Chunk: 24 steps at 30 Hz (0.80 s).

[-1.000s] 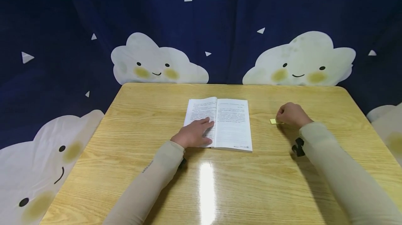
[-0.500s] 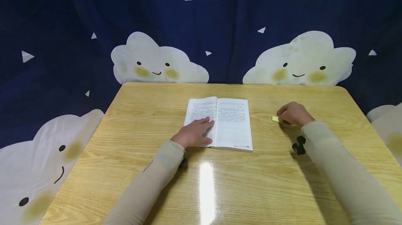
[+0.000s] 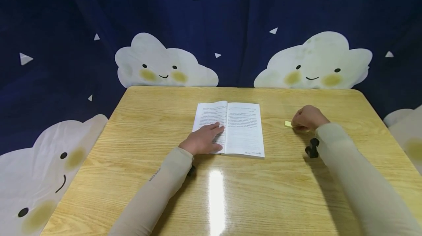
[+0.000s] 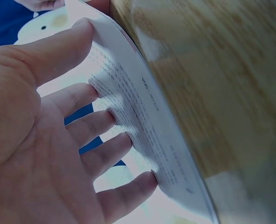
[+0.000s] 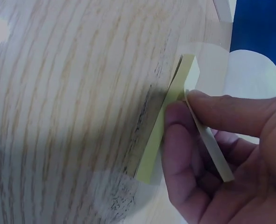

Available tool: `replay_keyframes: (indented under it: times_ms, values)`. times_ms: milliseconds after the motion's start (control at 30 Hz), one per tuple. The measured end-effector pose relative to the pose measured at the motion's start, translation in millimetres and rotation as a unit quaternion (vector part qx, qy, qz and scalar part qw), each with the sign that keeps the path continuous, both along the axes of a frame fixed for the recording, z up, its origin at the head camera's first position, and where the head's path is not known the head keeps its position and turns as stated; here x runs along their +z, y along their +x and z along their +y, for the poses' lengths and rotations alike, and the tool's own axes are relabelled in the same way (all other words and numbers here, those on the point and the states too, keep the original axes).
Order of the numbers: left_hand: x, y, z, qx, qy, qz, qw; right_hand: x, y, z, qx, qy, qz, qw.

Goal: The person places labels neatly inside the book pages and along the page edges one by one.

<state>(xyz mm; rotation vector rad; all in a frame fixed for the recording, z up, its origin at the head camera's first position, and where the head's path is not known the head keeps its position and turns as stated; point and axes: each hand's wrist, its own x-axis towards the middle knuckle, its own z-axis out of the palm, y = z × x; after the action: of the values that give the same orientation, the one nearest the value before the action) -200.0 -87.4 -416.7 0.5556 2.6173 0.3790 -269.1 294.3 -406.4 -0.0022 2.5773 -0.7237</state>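
An open book (image 3: 244, 129) with printed pages lies face up on the table. My left hand (image 3: 202, 140) rests on its left page, fingers spread; in the left wrist view the fingertips press the printed page (image 4: 138, 102). To the right of the book, my right hand (image 3: 310, 118) is low over a small yellow sticky note pad (image 3: 288, 124). In the right wrist view the pad (image 5: 152, 151) is a narrow strip close over the wood. There, thumb and index finger pinch a sticky note (image 5: 215, 156) that bends up from the pad, its free end towards the palm.
The wooden table (image 3: 148, 118) reaches back to a dark blue curtain (image 3: 230, 16) printed with clouds and triangles. A bright light reflection (image 3: 217, 199) lies in front of the book. Dark wrist devices (image 3: 311, 148) hang under the sleeves.
My right hand has shifted slightly right and away from me, and the visible end of the yellow pad has moved slightly with it. The left hand and the book stay put.
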Motion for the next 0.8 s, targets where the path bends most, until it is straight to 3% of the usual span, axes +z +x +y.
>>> replay_keyframes:
  times_ms: [367, 800]
  values:
    - [-1.3, -0.1, -1.8, -0.009, 0.005, 0.008, 0.9999, 0.4, 2.3, -1.1, 0.01, 0.007, 0.023, 1.0]
    - [-1.5, -0.3, -0.8, -0.01, 0.004, 0.013, 0.9999, 6.3, -0.8, -1.2, 0.011, 0.011, -0.007, 1.0]
